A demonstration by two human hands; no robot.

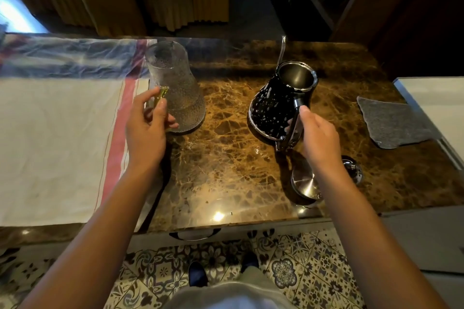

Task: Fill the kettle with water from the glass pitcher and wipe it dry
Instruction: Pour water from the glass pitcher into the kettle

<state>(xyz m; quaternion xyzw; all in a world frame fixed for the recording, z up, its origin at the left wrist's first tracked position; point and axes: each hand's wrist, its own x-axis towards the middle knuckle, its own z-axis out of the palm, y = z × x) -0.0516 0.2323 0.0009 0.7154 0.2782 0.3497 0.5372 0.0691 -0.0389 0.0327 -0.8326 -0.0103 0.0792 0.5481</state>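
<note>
The textured glass pitcher (179,90) stands upright on the brown marble counter (226,165), with water in its lower part. My left hand (148,128) is wrapped around its yellowish handle. The black speckled kettle (276,105) stands to the right, lid off, its thin spout pointing away from me. My right hand (317,133) grips the kettle's handle. Its shiny metal lid (305,183) lies on the counter near my right forearm. A grey cloth (391,121) lies flat at the right.
A white towel with red stripes (62,148) covers the counter's left part. A small shiny round object (352,169) sits beside the lid. Water drops lie on the marble between pitcher and kettle. A white surface (437,98) borders the right edge. Patterned floor tiles lie below.
</note>
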